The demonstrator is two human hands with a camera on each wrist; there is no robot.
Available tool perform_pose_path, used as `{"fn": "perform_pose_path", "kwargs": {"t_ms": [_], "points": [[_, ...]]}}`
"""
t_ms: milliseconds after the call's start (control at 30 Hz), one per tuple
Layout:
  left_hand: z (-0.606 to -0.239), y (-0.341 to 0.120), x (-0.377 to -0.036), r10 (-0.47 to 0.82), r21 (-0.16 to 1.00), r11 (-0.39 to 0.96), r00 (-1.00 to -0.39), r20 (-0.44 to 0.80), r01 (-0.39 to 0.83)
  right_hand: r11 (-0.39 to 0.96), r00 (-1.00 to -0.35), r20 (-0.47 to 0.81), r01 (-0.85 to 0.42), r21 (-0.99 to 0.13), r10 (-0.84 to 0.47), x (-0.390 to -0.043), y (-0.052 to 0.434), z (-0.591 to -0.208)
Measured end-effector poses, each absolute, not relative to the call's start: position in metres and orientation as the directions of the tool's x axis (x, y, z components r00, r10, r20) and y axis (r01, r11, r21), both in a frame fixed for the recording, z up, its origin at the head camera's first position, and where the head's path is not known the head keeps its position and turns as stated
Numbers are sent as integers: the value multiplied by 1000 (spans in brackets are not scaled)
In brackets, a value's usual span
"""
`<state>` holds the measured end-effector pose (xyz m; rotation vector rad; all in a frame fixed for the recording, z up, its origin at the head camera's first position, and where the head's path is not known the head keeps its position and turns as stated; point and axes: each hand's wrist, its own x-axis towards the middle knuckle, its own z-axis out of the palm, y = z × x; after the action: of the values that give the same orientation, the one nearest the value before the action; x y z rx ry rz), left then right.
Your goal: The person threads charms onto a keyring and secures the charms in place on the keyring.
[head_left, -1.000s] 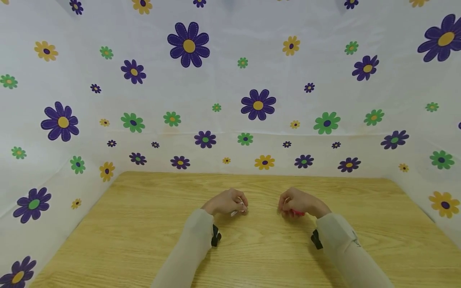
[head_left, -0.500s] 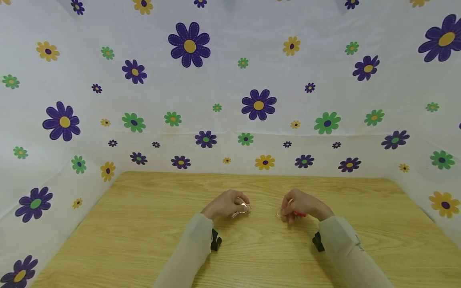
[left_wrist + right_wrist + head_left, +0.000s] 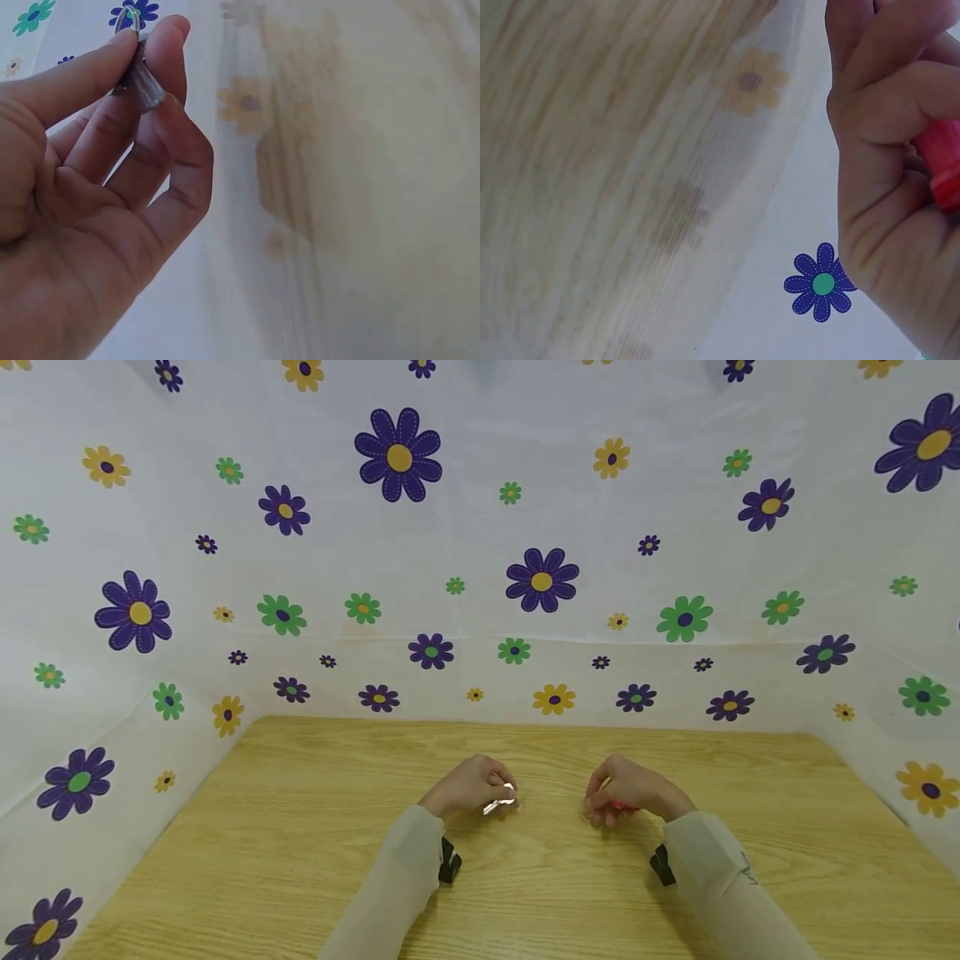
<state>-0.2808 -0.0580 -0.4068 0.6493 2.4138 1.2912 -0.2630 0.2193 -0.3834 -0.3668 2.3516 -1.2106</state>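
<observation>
"Head view took in the wooden table (image 3: 360,768). How far along?"

"Left hand (image 3: 472,785) pinched a silver piece (image 3: 144,88) with a ring (image 3: 136,18); right hand (image 3: 628,787) gripped a red piece (image 3: 942,156). Picking up looked done; both were apart, neither set down yet."

White flower-printed cloth (image 3: 465,527) borders the wood-grained table (image 3: 555,885) behind and on both sides.

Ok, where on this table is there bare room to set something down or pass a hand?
The table shows bare wood between the left hand and right hand, behind them to the flowered cloth, and outward from each sleeve to the side edges. Crowding is at the hands: the left pinches a metallic piece, the right holds a red thing.
</observation>
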Motion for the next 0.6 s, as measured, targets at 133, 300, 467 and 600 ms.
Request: {"fn": "perform_pose_path", "kwargs": {"t_ms": [133, 300, 467, 600], "points": [[-405, -58, -280, 545, 857, 463, -835, -76, 224, 570, -851, -277, -31, -821, -445, -263, 220, -384], [-406, -58, -280, 560, 865, 447, -825, -72, 228, 550, -845, -263, -44, -834, -466, -264, 221, -386], [-405, -58, -279, 565, 872, 435, -822, -70, 224, 519, -826, -261, -45, -854, -500, -266, 222, -388], [-404, -56, -278, 566, 865, 440, -822, -60, 240, 505, -816, -261, -44, -862, -515, -266, 224, -388]]}}
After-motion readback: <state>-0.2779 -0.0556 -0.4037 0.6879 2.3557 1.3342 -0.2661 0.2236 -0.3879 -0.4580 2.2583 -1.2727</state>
